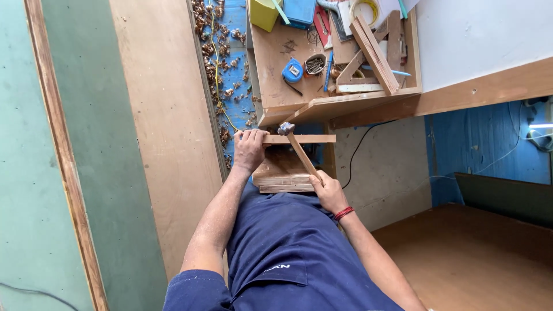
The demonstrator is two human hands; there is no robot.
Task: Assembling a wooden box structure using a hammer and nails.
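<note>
Your left hand [249,151] is wrapped over the end of a narrow wooden strip [299,139], fingers curled down on it, pinning it across the top of a small wooden frame [283,173] in front of your lap. Your right hand [328,193] is clenched around the wooden handle of a hammer [299,152], and the metal head sits right at the strip, just beside your left fingers; whether it touches the wood I cannot tell. The two hands are apart, one at each end of that hammer's slant. The frame stands close under the near edge of the tabletop [276,57], which carries a blue tape measure [292,70] toward its middle, a round tin of nails [314,64] just beside that, and a stack of wooden offcuts [371,55] toward its right edge. A yellow box [263,12] and a blue case [299,11] sit at the far edge. Wood shavings [222,63] litter the blue floor by the tabletop's left edge. A red band [344,213] circles your right wrist.
</note>
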